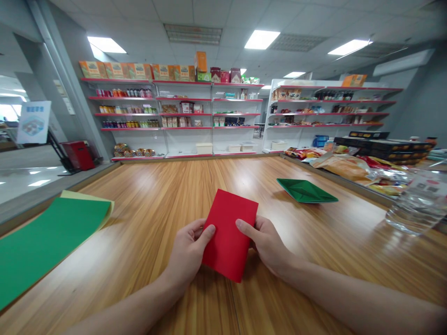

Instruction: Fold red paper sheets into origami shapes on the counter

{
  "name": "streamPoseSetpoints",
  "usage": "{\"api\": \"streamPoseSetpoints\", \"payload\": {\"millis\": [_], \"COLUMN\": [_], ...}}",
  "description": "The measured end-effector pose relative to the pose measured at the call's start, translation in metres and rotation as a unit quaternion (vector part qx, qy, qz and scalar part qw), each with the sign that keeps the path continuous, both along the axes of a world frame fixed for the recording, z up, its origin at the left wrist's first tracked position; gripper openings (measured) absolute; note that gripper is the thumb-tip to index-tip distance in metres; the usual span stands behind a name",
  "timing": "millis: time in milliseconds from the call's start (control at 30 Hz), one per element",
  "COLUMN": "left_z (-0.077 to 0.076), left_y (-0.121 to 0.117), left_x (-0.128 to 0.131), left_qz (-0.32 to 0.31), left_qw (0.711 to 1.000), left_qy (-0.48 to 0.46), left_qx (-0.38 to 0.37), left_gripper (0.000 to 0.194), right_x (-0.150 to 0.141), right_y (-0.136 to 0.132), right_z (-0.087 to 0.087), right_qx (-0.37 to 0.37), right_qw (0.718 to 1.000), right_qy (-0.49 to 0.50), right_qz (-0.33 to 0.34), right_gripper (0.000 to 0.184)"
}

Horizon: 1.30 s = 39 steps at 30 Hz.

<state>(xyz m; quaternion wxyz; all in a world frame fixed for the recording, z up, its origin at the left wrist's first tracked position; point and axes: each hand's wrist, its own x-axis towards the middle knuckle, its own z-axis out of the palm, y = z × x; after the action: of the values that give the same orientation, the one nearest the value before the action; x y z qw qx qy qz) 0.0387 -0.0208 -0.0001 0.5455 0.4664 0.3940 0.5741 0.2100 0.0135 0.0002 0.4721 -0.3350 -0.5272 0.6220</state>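
A piece of red paper (228,237), folded into a rectangle, is held tilted above the wooden table (157,195). My left hand (190,244) grips its left edge, thumb on the front face and fingers behind. On the opposite edge, my right hand (267,242) pinches it the same way, its thumb lying across the front. The fingers behind the paper are mostly hidden. Farther off to the right lies a folded green paper shape (307,191) with raised creases. Green paper sheets (52,237) lie at the left, a pale yellowish sheet (108,211) showing underneath.
A clear plastic bottle (415,204) is at the right edge of the table. Beyond a low rim, packaged snacks (352,170) and stacked black boxes (384,149) crowd the right side. Stocked shelves (181,114) line the back.
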Motion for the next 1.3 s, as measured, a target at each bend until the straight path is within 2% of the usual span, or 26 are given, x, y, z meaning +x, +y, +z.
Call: {"api": "streamPoseSetpoints", "payload": {"millis": [67, 167, 300, 367, 533, 700, 833, 1067, 1233, 1300], "left_z": [0.002, 0.003, -0.002, -0.003, 0.005, 0.010, 0.008, 0.006, 0.007, 0.007], "left_y": [-0.001, -0.003, -0.003, -0.002, -0.006, -0.009, -0.008, -0.007, -0.006, -0.004], "left_x": [0.000, 0.000, -0.002, -0.003, -0.002, 0.001, 0.000, -0.002, -0.003, -0.005], "left_qz": [0.027, 0.029, 0.023, 0.030, 0.027, -0.002, -0.004, -0.007, -0.013, -0.031], "left_qw": [0.999, 0.999, 1.000, 1.000, 0.999, 0.998, 0.998, 0.997, 0.999, 0.999], "left_qy": [0.014, 0.011, -0.013, -0.005, 0.029, 0.059, 0.065, 0.083, 0.036, -0.024], "left_qx": [0.013, 0.009, -0.010, -0.007, 0.003, 0.011, 0.010, -0.002, -0.019, -0.030], "left_gripper": [0.030, 0.029, 0.030, 0.031, 0.029, 0.027, 0.028, 0.029, 0.026, 0.027], "right_x": [0.001, 0.003, 0.006, 0.007, 0.009, 0.014, 0.015, 0.014, 0.013, 0.012], "right_y": [0.000, -0.001, -0.002, -0.003, 0.000, 0.009, 0.010, 0.006, 0.008, 0.010], "right_z": [-0.001, -0.001, 0.001, 0.001, 0.003, 0.003, 0.000, 0.001, 0.008, 0.010], "right_qx": [0.009, 0.028, 0.006, -0.002, -0.013, -0.064, -0.050, -0.024, -0.029, -0.030], "right_qw": [1.000, 0.998, 0.991, 0.989, 0.997, 0.995, 0.998, 0.999, 0.998, 0.999], "right_qy": [0.011, 0.039, 0.064, 0.061, 0.056, -0.003, -0.002, -0.008, -0.009, 0.019], "right_qz": [0.012, 0.033, 0.117, 0.132, 0.060, 0.079, 0.045, 0.037, 0.047, 0.006], "right_gripper": [0.028, 0.026, 0.029, 0.031, 0.039, 0.030, 0.030, 0.028, 0.030, 0.031]}}
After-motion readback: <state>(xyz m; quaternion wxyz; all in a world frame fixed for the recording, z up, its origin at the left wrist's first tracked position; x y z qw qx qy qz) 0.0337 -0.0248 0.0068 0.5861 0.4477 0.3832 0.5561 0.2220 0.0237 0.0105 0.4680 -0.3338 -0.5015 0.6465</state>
